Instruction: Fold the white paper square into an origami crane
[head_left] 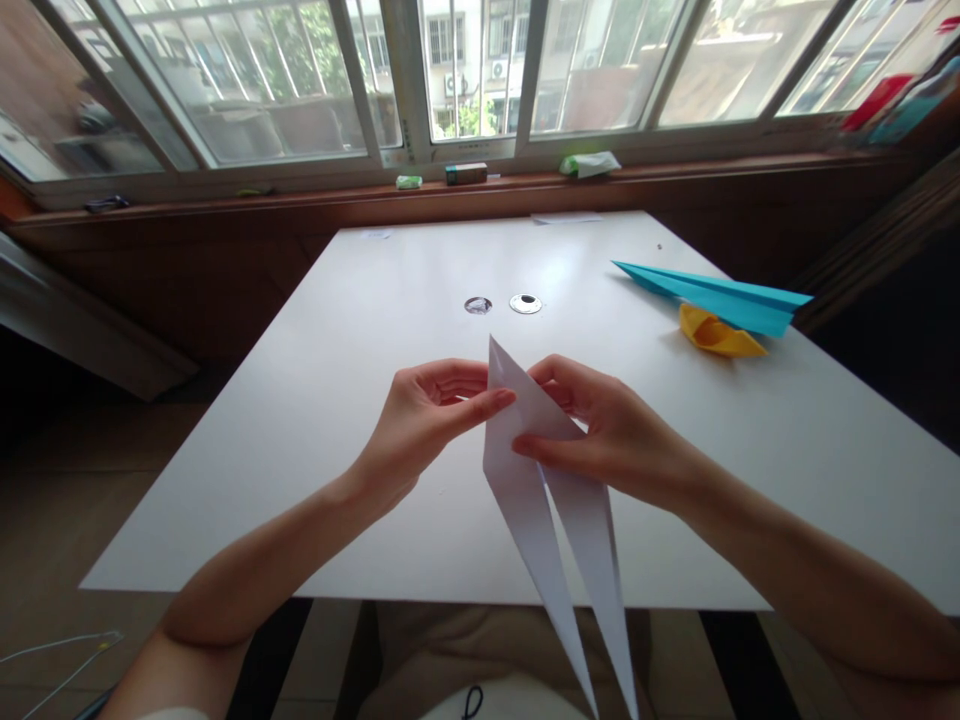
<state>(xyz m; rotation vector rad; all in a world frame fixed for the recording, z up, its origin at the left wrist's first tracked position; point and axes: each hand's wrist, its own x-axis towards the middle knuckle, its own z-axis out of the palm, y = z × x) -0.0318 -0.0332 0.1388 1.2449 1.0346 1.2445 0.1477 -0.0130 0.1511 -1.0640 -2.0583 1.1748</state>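
Observation:
A folded sheet of white paper [517,490] is held up above the near half of the table. It has one pointed tip at the top and two long narrow points hanging down past the table's front edge. My left hand [442,400] pinches its upper left side, thumb on the front face and fingers behind. Lower on the right side, my right hand [600,430] grips it the same way, its thumb across the front near the split between the points. The fingertips behind the paper are hidden.
On the white table [300,430], a blue paper plane [705,295] and a yellow paper boat [716,332] lie at the right. Two round discs, one silvery [478,306] and one white-rimmed [525,303], lie beyond my hands. Small packets and a box [466,174] line the windowsill.

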